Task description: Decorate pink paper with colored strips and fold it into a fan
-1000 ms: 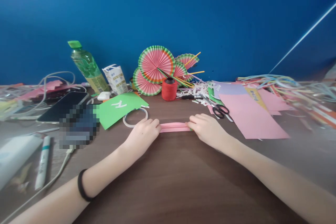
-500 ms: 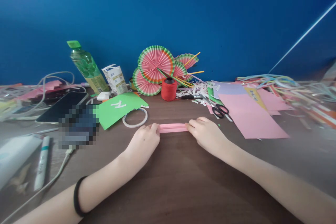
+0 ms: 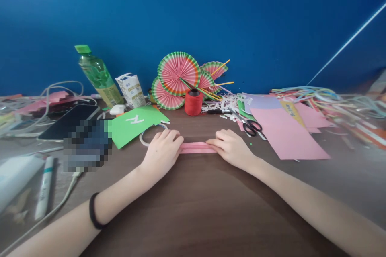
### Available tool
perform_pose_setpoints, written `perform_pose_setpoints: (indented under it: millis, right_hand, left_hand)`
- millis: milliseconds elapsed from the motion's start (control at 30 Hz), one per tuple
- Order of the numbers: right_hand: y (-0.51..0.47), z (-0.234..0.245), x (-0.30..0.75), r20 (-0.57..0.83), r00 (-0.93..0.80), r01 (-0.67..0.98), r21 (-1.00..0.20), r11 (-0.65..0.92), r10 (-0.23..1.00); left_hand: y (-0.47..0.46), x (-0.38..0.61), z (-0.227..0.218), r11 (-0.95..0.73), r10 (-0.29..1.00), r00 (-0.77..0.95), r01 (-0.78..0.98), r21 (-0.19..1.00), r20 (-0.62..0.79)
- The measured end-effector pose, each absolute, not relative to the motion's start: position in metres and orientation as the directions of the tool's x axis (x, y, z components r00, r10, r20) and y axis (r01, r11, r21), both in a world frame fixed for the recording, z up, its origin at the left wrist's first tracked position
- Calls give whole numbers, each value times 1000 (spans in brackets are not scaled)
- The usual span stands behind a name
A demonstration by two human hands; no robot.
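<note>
A narrow folded strip of pink paper [image 3: 196, 147] lies crosswise on the brown table, creased along its length. My left hand [image 3: 164, 150] is closed on its left end, fingertips pressed down. At the right end my right hand [image 3: 232, 147] grips the strip, with its index finger reaching inward along the paper. Just behind my left hand is a roll of white tape [image 3: 144, 138], partly covered by the hand and by a green sheet [image 3: 132, 128]. Black-handled scissors [image 3: 252, 127] rest behind and right of my right hand.
Pleated watermelon-patterned paper fans [image 3: 179, 73] lean against the blue wall behind a red thread spool [image 3: 193, 103]. A green bottle [image 3: 99, 76], a carton [image 3: 130, 90], a phone [image 3: 70, 122] and a marker [image 3: 44, 188] are on the left. Pink sheets [image 3: 286, 134] and paper shreds [image 3: 230, 104] lie right.
My left hand has flattened and shifted slightly left over the tape roll. My right hand's fingers have moved inward along the pink strip, which has come slightly nearer.
</note>
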State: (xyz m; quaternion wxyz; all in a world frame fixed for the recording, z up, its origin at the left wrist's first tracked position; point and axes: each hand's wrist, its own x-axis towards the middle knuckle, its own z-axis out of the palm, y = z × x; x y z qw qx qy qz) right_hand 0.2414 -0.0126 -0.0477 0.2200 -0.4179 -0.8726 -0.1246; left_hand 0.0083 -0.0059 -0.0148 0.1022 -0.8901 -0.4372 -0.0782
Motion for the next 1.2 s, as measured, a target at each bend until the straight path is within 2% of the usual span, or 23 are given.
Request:
perform_pose_setpoints:
  millis: [67,267,400,500,600,733,833,900,1000,1200]
  right_hand:
    - [-12,-49,243,483,-558,754,-46,656,675]
    - [-12,-51,244,461,-520,667,-306,679,719]
    - [-14,-49,244,487,-506,607,-385,695,712]
    - [-15,-48,245,487,-503,600,-397,694,714]
    - [-14,-47,247,510,-501,597,-382,706,700]
    - [-13,-45,250,560,-486,637,-298,711,671]
    - [-13,-44,250,588,-495,672,-207,711,639]
    - [-15,-44,249,599,-521,672,-151,725,608]
    - [-16,-44,248,570,-579,649,-111,752,583]
    - [-14,-45,249,427,-656,624,-157,765,623]
  left_hand:
    - [-5,9,-14,-614,767,612,787,-58,194]
    - [1,5,-17,-575,818,564,792,206,117]
    - [0,5,-18,-574,805,587,734,363,89]
    - [-2,7,-16,-567,799,598,721,400,55]
    - [-4,8,-14,-636,765,631,705,314,131]
    - [-4,7,-14,-769,622,730,637,49,283]
    - [-4,6,-15,-781,531,776,604,-160,340]
    - [-4,6,-15,-768,502,788,596,-236,356]
    - [-4,6,-17,-775,484,815,568,-277,318]
    - [-4,6,-22,-803,497,839,541,-250,221]
